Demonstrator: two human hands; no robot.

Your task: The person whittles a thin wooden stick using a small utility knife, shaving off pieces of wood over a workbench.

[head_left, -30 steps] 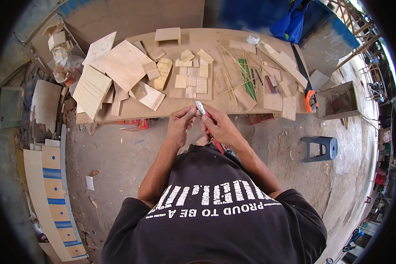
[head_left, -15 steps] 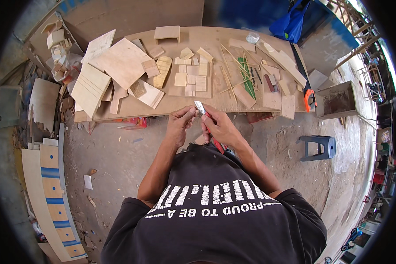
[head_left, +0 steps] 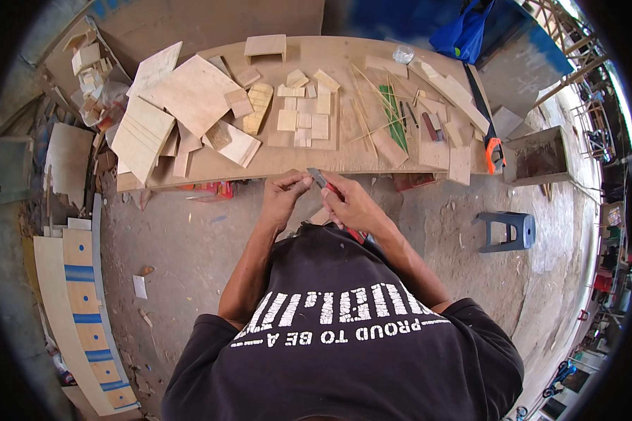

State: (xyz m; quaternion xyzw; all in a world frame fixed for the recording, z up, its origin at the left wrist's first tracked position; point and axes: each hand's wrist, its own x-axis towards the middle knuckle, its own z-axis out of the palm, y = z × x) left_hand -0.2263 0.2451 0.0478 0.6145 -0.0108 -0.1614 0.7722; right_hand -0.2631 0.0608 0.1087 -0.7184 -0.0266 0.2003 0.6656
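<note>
The right hand [head_left: 353,203]'s grip encloses a red-handled utility knife [head_left: 319,180] in front of the surface [head_left: 330,52]; likely light and stiff, best taken by its handle. The left hand [head_left: 285,196] curls near the blade [head_left: 314,173]; I cannot tell whether it holds anything.

The blade [head_left: 317,177] of the red-handled knife, glaring white in both earlier pictures, now shows dull grey, its flat turned out of the light. Its tip sits lower in view, with the right hand [head_left: 352,202] turned slightly around the handle. The left hand's [head_left: 282,198] curled lower fingers show less. The workbench [head_left: 390,167] appears a little higher in view.
</note>
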